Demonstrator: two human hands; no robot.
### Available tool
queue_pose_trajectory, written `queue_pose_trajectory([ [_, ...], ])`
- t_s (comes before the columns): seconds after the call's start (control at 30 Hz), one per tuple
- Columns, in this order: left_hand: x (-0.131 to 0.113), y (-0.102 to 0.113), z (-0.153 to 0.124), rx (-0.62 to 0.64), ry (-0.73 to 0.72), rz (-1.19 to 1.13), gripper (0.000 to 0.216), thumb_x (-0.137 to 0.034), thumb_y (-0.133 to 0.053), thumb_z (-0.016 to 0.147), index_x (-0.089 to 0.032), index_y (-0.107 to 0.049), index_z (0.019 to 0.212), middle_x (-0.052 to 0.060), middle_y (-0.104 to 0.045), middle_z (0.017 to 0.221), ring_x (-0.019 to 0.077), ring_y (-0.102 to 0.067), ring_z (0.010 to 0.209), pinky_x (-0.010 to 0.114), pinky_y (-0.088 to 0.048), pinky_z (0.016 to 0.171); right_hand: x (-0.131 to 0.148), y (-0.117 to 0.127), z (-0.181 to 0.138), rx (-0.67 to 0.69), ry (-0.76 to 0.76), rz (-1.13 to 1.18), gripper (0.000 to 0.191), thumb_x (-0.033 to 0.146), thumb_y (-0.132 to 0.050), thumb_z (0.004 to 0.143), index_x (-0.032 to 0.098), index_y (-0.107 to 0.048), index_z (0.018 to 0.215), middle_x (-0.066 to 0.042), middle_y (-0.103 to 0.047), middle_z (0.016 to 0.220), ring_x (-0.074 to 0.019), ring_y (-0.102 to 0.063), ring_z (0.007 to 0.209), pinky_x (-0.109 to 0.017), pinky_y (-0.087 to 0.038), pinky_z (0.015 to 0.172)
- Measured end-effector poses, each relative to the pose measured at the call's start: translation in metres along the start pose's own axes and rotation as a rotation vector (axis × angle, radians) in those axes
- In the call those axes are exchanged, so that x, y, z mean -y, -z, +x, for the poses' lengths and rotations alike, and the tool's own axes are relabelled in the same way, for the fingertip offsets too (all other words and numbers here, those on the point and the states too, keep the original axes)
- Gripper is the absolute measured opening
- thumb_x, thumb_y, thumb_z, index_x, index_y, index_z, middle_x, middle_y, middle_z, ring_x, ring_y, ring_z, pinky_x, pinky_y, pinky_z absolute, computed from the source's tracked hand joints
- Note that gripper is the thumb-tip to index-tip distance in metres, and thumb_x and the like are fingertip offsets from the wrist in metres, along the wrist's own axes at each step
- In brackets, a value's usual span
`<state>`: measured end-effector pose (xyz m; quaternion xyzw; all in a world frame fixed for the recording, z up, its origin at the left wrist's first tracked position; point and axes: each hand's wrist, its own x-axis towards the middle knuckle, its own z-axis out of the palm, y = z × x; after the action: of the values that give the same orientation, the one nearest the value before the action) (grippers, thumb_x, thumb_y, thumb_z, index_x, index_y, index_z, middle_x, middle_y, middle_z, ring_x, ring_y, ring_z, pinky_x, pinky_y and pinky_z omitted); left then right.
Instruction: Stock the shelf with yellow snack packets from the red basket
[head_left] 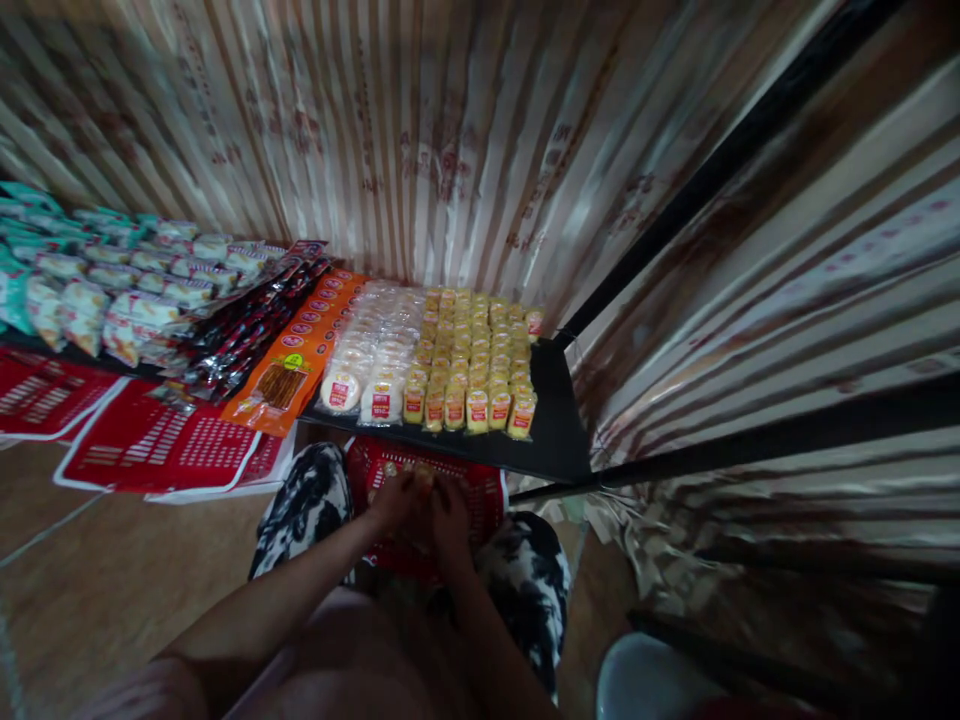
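Observation:
My left hand (pixel 396 500) and my right hand (pixel 448 512) are pressed together low in the view, over a red plastic basket (pixel 480 490) between my knees. Both have curled fingers around small yellow snack packets (pixel 421 478), blurred by motion. Just beyond, a black shelf (pixel 551 425) carries tight rows of small yellow packs (pixel 472 360) with red labels, and clear white round packs (pixel 371 350) to their left.
Left along the shelf lie orange snack bags (pixel 300 350), dark red packets (pixel 240 330) and white-green packets (pixel 112 290). Red baskets (pixel 157 445) sit below them. A striped curtain (pixel 420 130) hangs behind and right. A white stool (pixel 652 680) is at bottom right.

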<state>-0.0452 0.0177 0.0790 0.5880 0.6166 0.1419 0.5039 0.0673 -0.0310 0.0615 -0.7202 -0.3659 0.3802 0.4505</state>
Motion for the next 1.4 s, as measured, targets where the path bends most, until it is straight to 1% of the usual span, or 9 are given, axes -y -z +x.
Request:
queue_pose_trajectory([
  [0.17,-0.021,-0.002,-0.016,-0.016,-0.133,-0.057,0.027,-0.024,-0.042,0.082,-0.014,-0.064,0.094,0.007,-0.068,0.097,0.0187,-0.061,0.090,0.026,-0.045,0.081,0.018,0.022,-0.016,0.061,0.056,0.020,0.043,0.042,-0.044,0.077,0.017,-0.066,0.105,-0.011,-0.064,0.115,-0.0225,-0.057,0.110,-0.037,-0.039,0.100],
  [0.33,-0.049,-0.004,-0.029,-0.012,-0.227,-0.111,0.026,-0.029,-0.044,0.080,-0.016,-0.064,0.088,0.005,-0.069,0.087,0.0188,-0.062,0.082,0.026,-0.047,0.073,0.035,0.049,-0.026,-0.003,0.061,0.038,0.045,0.047,-0.045,0.081,0.018,-0.066,0.107,-0.011,-0.064,0.117,-0.0240,-0.057,0.110,-0.038,-0.041,0.098],
  [0.53,-0.104,-0.002,-0.046,0.135,-0.281,-0.247,0.034,-0.039,-0.044,0.082,-0.016,-0.060,0.101,0.004,-0.067,0.089,0.0165,-0.061,0.072,0.022,-0.045,0.052,0.057,0.082,-0.018,-0.076,0.223,0.124,0.045,0.048,-0.057,0.076,0.020,-0.066,0.109,-0.007,-0.067,0.104,-0.0199,-0.063,0.094,-0.029,-0.051,0.082],
  [0.6,-0.125,-0.001,-0.046,0.149,-0.321,-0.222,0.034,-0.038,-0.044,0.083,-0.017,-0.059,0.104,0.004,-0.067,0.091,0.0155,-0.061,0.072,0.021,-0.046,0.053,0.068,0.094,-0.012,-0.096,0.253,0.150,0.044,0.047,-0.058,0.076,0.020,-0.065,0.110,-0.007,-0.067,0.100,-0.0188,-0.064,0.088,-0.027,-0.052,0.075],
  [0.67,-0.145,0.000,-0.043,0.122,-0.380,-0.141,0.030,-0.035,-0.046,0.083,-0.019,-0.061,0.102,0.002,-0.068,0.090,0.0150,-0.061,0.075,0.022,-0.048,0.063,0.079,0.105,-0.004,-0.120,0.262,0.163,0.044,0.046,-0.059,0.076,0.020,-0.064,0.110,-0.007,-0.066,0.101,-0.0188,-0.063,0.088,-0.027,-0.052,0.075],
  [0.87,-0.212,-0.001,-0.017,0.029,-0.524,0.062,0.029,-0.025,-0.048,0.083,-0.021,-0.059,0.109,0.002,-0.069,0.099,0.0164,-0.063,0.088,0.027,-0.048,0.082,0.111,0.131,0.045,-0.246,0.289,0.302,0.054,0.046,-0.064,0.070,0.016,-0.055,0.115,-0.009,-0.065,0.099,-0.0191,-0.063,0.087,-0.032,-0.052,0.079],
  [1.07,-0.267,-0.022,0.016,-0.133,-0.599,0.107,0.039,-0.016,-0.044,0.082,-0.014,-0.050,0.120,0.010,-0.059,0.117,0.0179,-0.056,0.106,0.027,-0.042,0.095,0.138,0.154,0.112,-0.354,0.371,0.289,0.045,0.047,-0.063,0.069,0.017,-0.058,0.103,-0.008,-0.066,0.096,-0.0179,-0.062,0.084,-0.033,-0.050,0.081],
  [1.27,-0.296,-0.040,0.044,-0.214,-0.754,0.403,0.041,-0.015,-0.036,0.085,-0.010,-0.049,0.123,0.014,-0.051,0.127,0.0254,-0.043,0.120,0.036,-0.032,0.105,0.132,0.168,0.190,-0.455,0.353,0.255,0.051,0.050,-0.059,0.065,0.014,-0.061,0.100,-0.011,-0.068,0.090,-0.0225,-0.063,0.082,-0.038,-0.049,0.080],
  [1.4,-0.298,-0.054,0.079,-0.115,-0.910,0.613,0.044,-0.012,-0.035,0.083,-0.004,-0.049,0.125,0.020,-0.048,0.132,0.0301,-0.033,0.129,0.046,-0.019,0.111,0.119,0.170,0.237,-0.442,0.382,0.248,0.051,0.048,-0.059,0.060,0.014,-0.064,0.098,-0.012,-0.068,0.093,-0.0248,-0.062,0.085,-0.042,-0.047,0.084],
])
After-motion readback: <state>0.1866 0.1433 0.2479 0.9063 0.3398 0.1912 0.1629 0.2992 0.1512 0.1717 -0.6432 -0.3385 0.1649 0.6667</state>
